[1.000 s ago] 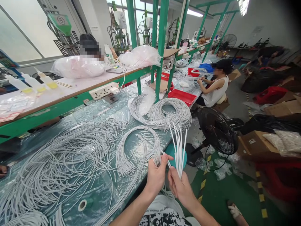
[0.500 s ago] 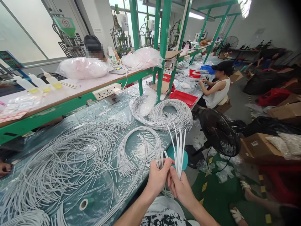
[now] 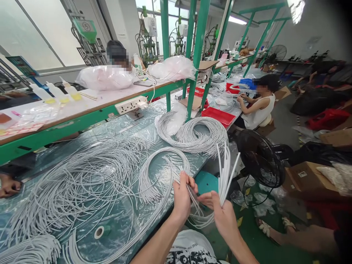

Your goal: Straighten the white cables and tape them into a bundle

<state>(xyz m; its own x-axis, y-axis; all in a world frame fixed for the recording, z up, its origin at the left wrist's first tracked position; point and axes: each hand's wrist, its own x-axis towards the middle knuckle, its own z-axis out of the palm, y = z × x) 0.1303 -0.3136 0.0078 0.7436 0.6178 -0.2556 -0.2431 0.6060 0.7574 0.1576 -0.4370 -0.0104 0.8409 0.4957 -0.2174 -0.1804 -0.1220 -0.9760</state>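
White cables are bunched in both hands. My left hand point(image 3: 183, 194) is closed on one end of the bunch, over the table's front edge. To its right, my right hand point(image 3: 221, 209) grips another part, and several loose white cable ends point(image 3: 226, 170) fan upward from it. Below and between the hands the cables point(image 3: 202, 219) hang in a loop. Just beyond my left hand lies a round coil of white cables point(image 3: 145, 179) on the plastic-covered table. A large loose heap of white cables point(image 3: 82, 187) spreads out to the left.
Two more cable coils point(image 3: 203, 134) lie farther back by a red tray point(image 3: 218, 116). A black fan point(image 3: 255, 156) stands right of the table, near a teal round stool point(image 3: 207, 182). A green-framed shelf point(image 3: 104, 114) runs along the left. Co-workers sit at the benches.
My hands have moved apart, the right one shifting rightward with its cable ends. More of the hanging loop shows between them. The view has turned slightly left.
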